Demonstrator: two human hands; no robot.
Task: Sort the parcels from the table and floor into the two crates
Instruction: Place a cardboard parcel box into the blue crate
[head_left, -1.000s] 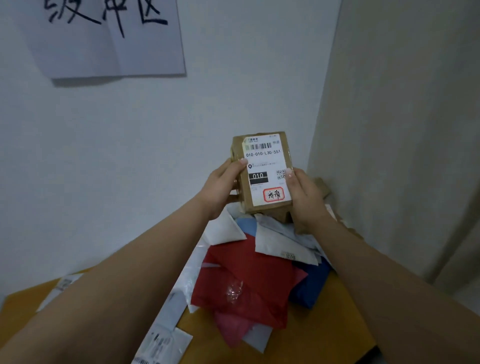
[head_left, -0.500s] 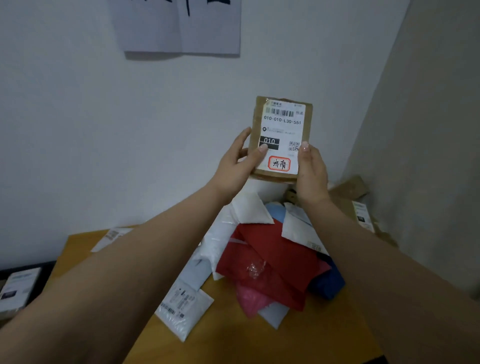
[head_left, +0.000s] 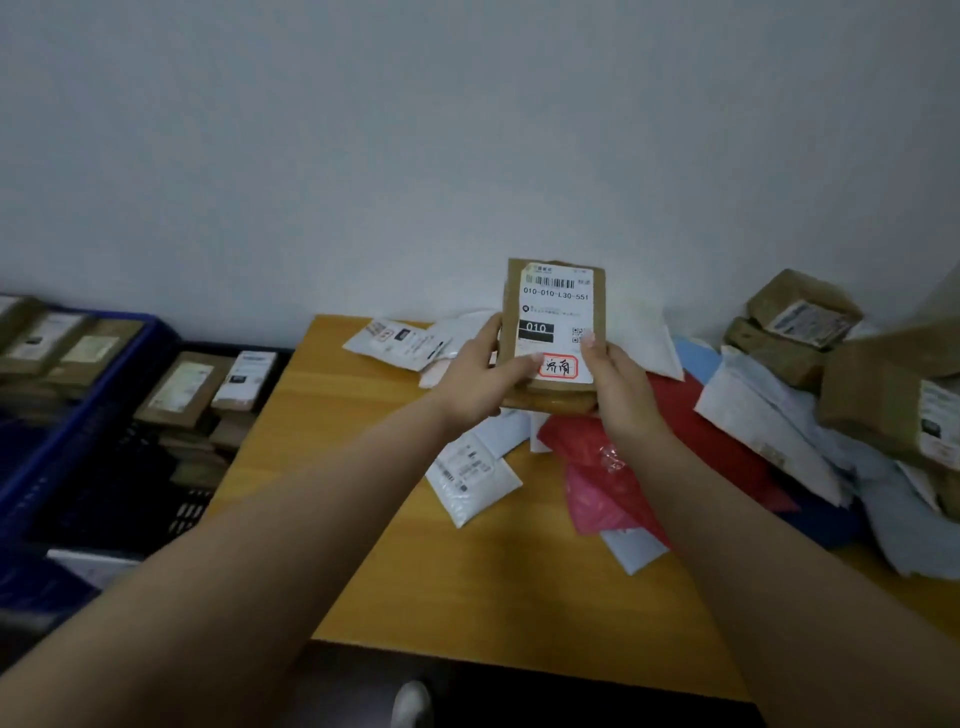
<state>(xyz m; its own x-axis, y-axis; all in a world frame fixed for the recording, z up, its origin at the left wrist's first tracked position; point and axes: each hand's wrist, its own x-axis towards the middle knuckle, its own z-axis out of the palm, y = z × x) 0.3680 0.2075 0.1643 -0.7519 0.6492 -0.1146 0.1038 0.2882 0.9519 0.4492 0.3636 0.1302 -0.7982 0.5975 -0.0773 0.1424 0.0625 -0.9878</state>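
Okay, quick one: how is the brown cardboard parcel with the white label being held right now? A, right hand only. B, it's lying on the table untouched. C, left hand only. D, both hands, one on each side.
D: the left hand and right hand each grip a side of the brown cardboard parcel, raised above the wooden table.

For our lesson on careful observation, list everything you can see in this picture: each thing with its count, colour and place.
held parcel: one, brown with white label, above the table
table: one, orange-yellow, centre
white mailers: several, white, mid and far table
red bags: at least two, red and pink, under the hands
cardboard parcels: several, brown, piled at the table's right
blue crate: one, left of the table, holding brown parcels
wall: white, behind
left hand: grips the parcel's left edge
right hand: grips its right edge
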